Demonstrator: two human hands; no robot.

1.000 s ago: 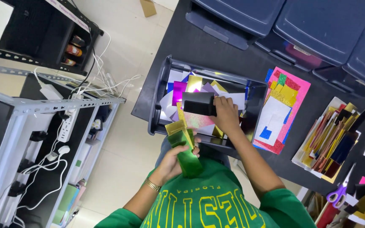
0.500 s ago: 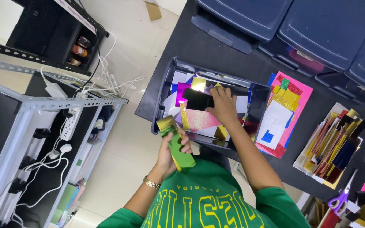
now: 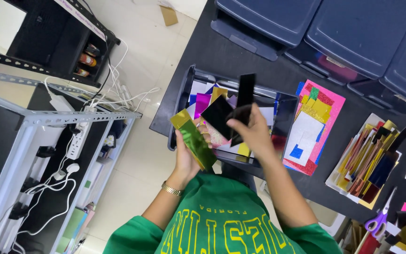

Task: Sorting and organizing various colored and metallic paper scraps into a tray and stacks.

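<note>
Sorting shiny paper pieces over a dark tray at the frame's centre.

Left hand (image 3: 186,157) is closed around a stack of green and gold foil strips (image 3: 194,139), thumb on top, fingers underneath. Right hand (image 3: 252,129) pinches black glossy pieces (image 3: 231,110) at their lower edge; one narrow black strip stands up above the fingers. Both sets are held just above the tray (image 3: 178,108), which holds more coloured scraps. Right of the tray lies a pink sheet (image 3: 332,117) with glitter offcuts; further right, a box of strips (image 3: 370,164); scissors (image 3: 379,221) at lower right. The pieces look thin, light and slick, likely to slide or crease; grip near an edge, flat between thumb and fingers.
</note>
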